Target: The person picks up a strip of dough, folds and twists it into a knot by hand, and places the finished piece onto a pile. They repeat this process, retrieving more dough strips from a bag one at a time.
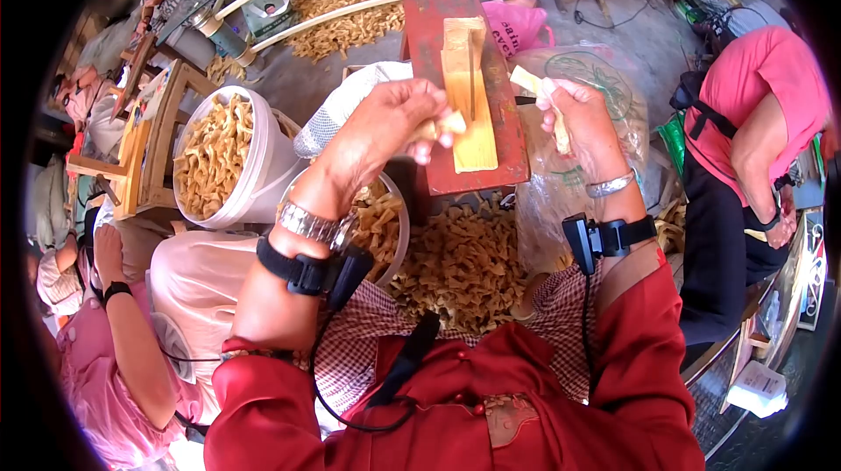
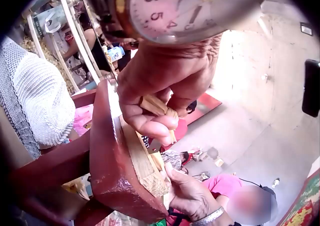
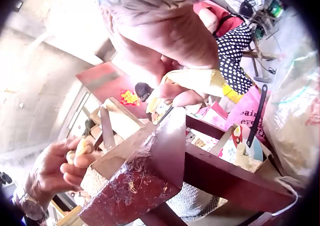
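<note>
Above a red wooden bench (image 1: 423, 24), my left hand (image 1: 385, 125) pinches a short tan piece (image 1: 451, 123) between thumb and fingers. The left wrist view shows that piece (image 2: 154, 105) under the curled fingers. To the right of the bench, my right hand (image 1: 589, 116) grips a pale yellow strip (image 1: 526, 79), one end poking out past the fingertips; the right wrist view shows this strip (image 3: 197, 80) broad and flat. Between the hands, a yellow wooden block (image 1: 476, 151) lies on the bench top. A thin upright metal blade (image 3: 106, 127) stands at the block.
A white bucket (image 1: 254, 151) full of twisted tan pieces stands at left, a second tub (image 1: 399, 239) nearer my lap. A heap of such pieces (image 1: 460, 265) lies below the bench. Clear plastic bags (image 1: 618, 85) are at right. People sit on both sides, one in pink trousers (image 1: 771, 77).
</note>
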Available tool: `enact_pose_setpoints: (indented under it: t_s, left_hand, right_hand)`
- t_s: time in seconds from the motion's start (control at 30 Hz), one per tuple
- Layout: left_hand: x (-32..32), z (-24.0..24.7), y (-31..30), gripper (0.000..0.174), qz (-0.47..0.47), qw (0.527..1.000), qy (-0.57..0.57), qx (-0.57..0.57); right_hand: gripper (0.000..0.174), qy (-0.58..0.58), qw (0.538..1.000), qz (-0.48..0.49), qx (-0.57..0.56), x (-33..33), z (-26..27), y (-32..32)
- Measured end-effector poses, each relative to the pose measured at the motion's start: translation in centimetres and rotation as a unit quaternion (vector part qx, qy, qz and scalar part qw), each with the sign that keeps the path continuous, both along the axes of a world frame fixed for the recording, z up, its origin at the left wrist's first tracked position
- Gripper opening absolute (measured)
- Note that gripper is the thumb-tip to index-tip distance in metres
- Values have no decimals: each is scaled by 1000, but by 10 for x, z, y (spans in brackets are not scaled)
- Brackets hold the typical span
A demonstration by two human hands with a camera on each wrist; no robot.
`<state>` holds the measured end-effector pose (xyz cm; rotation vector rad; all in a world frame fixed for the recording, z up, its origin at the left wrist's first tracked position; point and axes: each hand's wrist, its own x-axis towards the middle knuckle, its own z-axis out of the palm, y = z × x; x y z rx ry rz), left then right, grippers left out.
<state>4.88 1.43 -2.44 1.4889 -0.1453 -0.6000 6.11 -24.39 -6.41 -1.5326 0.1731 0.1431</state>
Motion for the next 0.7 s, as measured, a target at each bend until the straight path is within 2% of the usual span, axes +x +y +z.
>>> enact_pose_setpoints:
  t_s: [0.07, 0.13, 0.23, 0.37, 0.4, 0.5, 0.53, 0.57, 0.63, 0.67, 0.7]
  left_hand:
    - [-15, 7, -1, 25, -55, 998, 0, 21]
    - [-30, 4, -2, 24, -155, 987, 3, 37]
    - [-52, -6, -10, 24, -243, 966, 38, 78]
    - [-69, -15, -19, 26, -312, 935, 25, 169]
    - [-70, -19, -19, 26, -336, 924, 7, 182]
    - [-74, -32, -17, 25, -337, 921, 5, 195]
    - [-76, -36, -16, 27, -309, 931, 15, 192]
    - [-75, -38, -13, 26, -314, 926, -40, 205]
    - [-74, -53, -7, 19, -334, 922, -31, 193]
    - [-74, -56, -5, 18, -347, 914, -66, 198]
    - [-75, -49, -8, 19, -359, 899, -64, 242]
  right_hand:
    - [22, 14, 997, -15, 75, 8, -14, -12]
    - [24, 45, 991, -9, 128, 17, -31, -32]
    - [24, 82, 987, -80, 109, 28, -58, -48]
    - [30, 129, 984, -99, 66, 35, -69, -42]
    - [39, 82, 983, -70, 148, 37, -75, -37]
    - [46, 34, 985, -62, 159, 48, -80, -27]
    - [48, 25, 992, -76, 94, 47, -73, -24]
    - [47, 12, 993, -78, 83, 47, -67, -27]
    - [45, -2, 995, -88, 55, 45, -66, -40]
    - [42, 5, 996, -78, 46, 42, -64, -49]
    - [40, 11, 997, -68, 38, 39, -60, -59]
